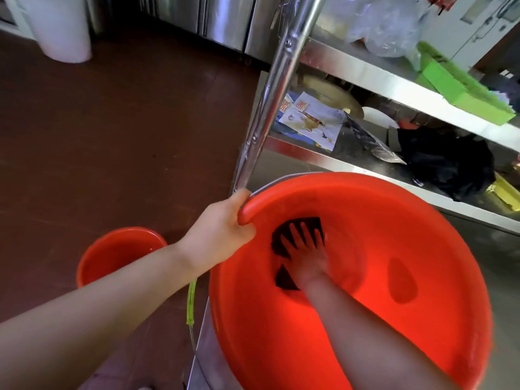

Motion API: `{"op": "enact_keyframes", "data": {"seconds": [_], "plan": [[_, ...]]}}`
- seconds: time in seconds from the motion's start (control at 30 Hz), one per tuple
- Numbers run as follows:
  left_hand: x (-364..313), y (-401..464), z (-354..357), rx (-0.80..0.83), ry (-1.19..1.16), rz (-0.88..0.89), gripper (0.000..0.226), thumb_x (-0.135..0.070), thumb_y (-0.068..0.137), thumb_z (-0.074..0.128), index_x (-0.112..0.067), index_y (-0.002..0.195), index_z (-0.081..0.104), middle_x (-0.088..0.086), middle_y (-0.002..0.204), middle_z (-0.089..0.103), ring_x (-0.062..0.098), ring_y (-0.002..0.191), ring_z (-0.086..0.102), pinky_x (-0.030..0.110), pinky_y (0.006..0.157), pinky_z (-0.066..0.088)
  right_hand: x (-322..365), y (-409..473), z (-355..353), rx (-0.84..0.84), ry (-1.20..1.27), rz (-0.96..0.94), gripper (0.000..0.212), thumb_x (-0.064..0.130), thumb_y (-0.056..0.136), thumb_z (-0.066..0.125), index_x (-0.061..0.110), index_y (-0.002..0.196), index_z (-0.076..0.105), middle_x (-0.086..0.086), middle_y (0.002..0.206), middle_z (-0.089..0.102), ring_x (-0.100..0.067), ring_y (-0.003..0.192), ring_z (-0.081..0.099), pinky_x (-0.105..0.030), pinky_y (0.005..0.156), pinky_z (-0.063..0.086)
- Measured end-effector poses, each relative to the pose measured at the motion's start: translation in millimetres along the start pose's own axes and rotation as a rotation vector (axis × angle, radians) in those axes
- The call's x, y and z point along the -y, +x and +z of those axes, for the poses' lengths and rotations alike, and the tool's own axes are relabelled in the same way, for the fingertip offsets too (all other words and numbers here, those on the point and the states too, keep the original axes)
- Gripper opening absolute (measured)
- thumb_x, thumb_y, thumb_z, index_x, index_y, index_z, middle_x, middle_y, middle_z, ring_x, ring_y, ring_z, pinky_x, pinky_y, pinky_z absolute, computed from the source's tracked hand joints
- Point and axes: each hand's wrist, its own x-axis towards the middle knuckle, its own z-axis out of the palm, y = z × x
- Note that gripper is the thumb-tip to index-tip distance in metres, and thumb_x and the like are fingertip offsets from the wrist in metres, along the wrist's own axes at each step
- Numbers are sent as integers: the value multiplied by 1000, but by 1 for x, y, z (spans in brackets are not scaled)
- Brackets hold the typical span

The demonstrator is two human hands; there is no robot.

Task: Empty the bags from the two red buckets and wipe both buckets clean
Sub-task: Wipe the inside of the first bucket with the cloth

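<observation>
A large red bucket (pixel 422 220) fills the lower right of the head view, standing on a steel surface. My left hand (pixel 222 229) grips its near-left rim, fingers curled over the edge. My right hand (pixel 305 249) is deep inside the bucket, fingers spread flat, pressing a dark cloth (pixel 281 240) against the bottom. A second, smaller red bucket (pixel 112 249) stands on the brown floor at the lower left, partly hidden behind my left forearm. No bags show in either bucket.
A steel rack post (pixel 281 80) rises just behind the big bucket. Its shelves hold printed paper (pixel 312 119), a black bag (pixel 447 161), a green box (pixel 455 85) and clear plastic. A green tube (pixel 192 302) hangs by the bucket. A white bin (pixel 67 32) stands far left.
</observation>
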Motion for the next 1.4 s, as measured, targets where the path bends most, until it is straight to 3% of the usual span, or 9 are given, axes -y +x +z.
{"op": "enact_keyframes", "data": {"seconds": [0.1, 0.37, 0.63, 0.73, 0.83, 1.0, 1.13, 1.27, 1.4], "plan": [[4, -7, -3, -10, -9, -8, 34, -15, 76, 62, -45, 87, 49, -22, 78, 65, 2, 57, 64, 11, 44, 43, -19, 2, -3, -70, 25, 127, 61, 58, 94, 27, 40, 149, 9, 6, 160, -1, -22, 146, -9, -47, 114, -13], [13, -32, 3, -138, -117, -53, 29, -19, 86, 65, -43, 96, 51, -21, 84, 64, 5, 67, 67, 14, 50, 50, -30, -35, 21, -66, 226, 491, 85, 60, 89, 40, 30, 147, -14, -6, 158, -20, -29, 144, -17, -53, 114, 0], [11, -46, 7, -176, -125, -24, 25, -20, 86, 65, -40, 94, 52, -14, 80, 65, 10, 63, 66, 27, 51, 55, 34, -65, 36, 212, 393, 755, 93, 53, 91, 45, 9, 149, -13, -32, 151, -18, -51, 140, -6, -54, 112, 18], [11, -48, 10, -221, -132, -33, 22, -19, 83, 66, -34, 92, 53, -3, 71, 65, 11, 59, 64, 36, 53, 55, 55, -60, 22, 282, 450, 754, 82, 44, 91, 51, 6, 148, 7, -36, 150, 1, -54, 134, 21, -52, 106, 33], [14, -51, 12, -247, -129, -61, 22, -21, 81, 66, -33, 93, 52, -1, 69, 64, 10, 58, 63, 39, 55, 54, 57, -58, 5, 312, 573, 705, 76, 50, 79, 66, 18, 137, 29, -22, 142, 27, -37, 119, 48, -42, 95, 43], [19, -47, 5, -220, -142, -32, 23, -28, 81, 66, -39, 93, 51, -16, 77, 64, 5, 61, 64, 25, 50, 52, 37, -54, -36, 406, 1102, 574, 39, 9, 95, 43, 3, 133, 46, -18, 134, 50, -32, 120, 51, -27, 80, 44], [15, -36, -7, -189, -55, 72, 23, -33, 77, 65, -41, 92, 49, -20, 78, 63, 2, 60, 61, 16, 50, 46, 12, -57, -76, 315, 760, 428, 27, 7, 89, 43, 13, 105, 63, -16, 123, 60, -30, 113, 57, -29, 82, 42], [9, -28, -17, -145, 52, 178, 26, -33, 78, 66, -38, 97, 49, -13, 73, 63, -1, 65, 61, 22, 58, 51, 9, -90, -85, 336, 464, 328, 24, 33, 73, 42, 22, 80, 63, -1, 106, 69, -24, 103, 62, -30, 75, 37], [7, -34, -13, -128, 150, 282, 27, -25, 81, 69, -26, 104, 55, -11, 72, 60, 10, 68, 63, 24, 62, 48, 55, -128, -40, 373, 340, 183, 47, 51, 82, 35, 25, 112, 61, -6, 118, 64, -28, 113, 54, -43, 96, 33]]}}
